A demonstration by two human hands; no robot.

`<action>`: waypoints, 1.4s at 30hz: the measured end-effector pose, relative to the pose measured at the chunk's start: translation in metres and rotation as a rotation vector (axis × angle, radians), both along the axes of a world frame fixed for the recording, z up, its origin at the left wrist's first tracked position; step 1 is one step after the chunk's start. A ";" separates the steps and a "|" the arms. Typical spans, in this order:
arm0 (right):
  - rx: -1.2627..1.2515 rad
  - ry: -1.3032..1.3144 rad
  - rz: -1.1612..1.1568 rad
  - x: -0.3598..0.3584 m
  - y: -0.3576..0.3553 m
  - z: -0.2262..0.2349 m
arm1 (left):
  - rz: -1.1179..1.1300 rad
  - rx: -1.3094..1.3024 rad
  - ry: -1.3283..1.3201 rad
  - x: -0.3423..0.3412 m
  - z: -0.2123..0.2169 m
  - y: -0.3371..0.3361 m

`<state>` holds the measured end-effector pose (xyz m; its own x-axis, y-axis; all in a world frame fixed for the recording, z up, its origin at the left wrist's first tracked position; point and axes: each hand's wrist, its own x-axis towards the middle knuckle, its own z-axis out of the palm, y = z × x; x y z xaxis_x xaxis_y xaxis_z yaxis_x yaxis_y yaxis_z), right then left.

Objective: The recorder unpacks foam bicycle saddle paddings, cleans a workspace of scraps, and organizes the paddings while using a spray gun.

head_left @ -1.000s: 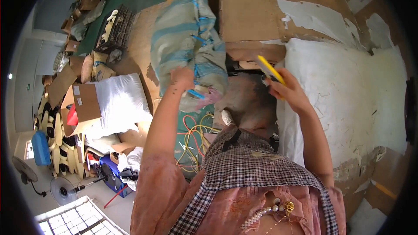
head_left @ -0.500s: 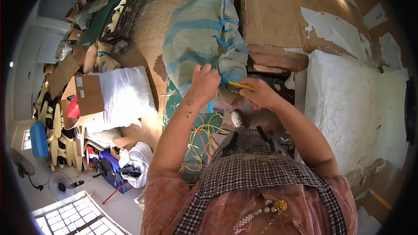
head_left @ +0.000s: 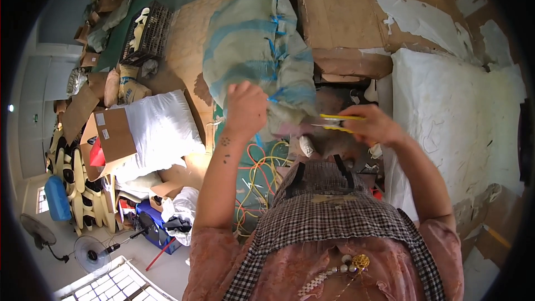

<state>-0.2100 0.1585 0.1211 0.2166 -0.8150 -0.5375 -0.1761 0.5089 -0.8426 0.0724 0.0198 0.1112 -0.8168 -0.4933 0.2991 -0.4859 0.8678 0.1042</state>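
A large woven sack (head_left: 237, 39), pale green with blue bands, lies in front of me with blue cord (head_left: 273, 99) along its seam. My left hand (head_left: 245, 108) is closed at the sack's near end. One strand of the cord runs from the seam to this hand and a blue tail hangs below it. Held in my right hand (head_left: 376, 125) are yellow-handled snips (head_left: 341, 117), their arms spread and pointing left, just off the sack's near corner. What lies inside my left fingers is partly hidden.
To the left are an open carton (head_left: 114, 134), a white stuffed sack (head_left: 161, 128) and a black crate (head_left: 146, 33). Tangled yellow and red hoses (head_left: 256, 175) lie on the green floor by my apron. Cardboard (head_left: 340, 17) and a white-wrapped block (head_left: 440, 128) stand on the right.
My right hand has drawn the snips to the right, away from the seam, and their arms now show apart. My left hand has shifted slightly left, still closed.
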 end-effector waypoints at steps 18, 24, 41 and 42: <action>-0.196 -0.017 -0.011 0.072 -0.049 -0.007 | 0.434 0.243 0.648 0.032 0.014 0.000; -0.143 -0.059 -0.237 0.015 -0.062 0.022 | 0.872 0.716 1.371 0.094 0.015 -0.009; -0.172 -0.294 -0.344 0.081 -0.119 -0.020 | 0.582 1.004 1.132 0.080 0.091 -0.058; -0.172 -0.291 -0.344 0.076 -0.118 -0.021 | 0.582 1.006 1.134 0.079 0.092 -0.057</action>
<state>-0.1336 0.0410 0.1005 0.0407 -0.9374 -0.3460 0.2336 0.3456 -0.9088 0.1518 -0.0375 0.2036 -0.0566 -0.9979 -0.0316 0.0114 -0.0323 0.9994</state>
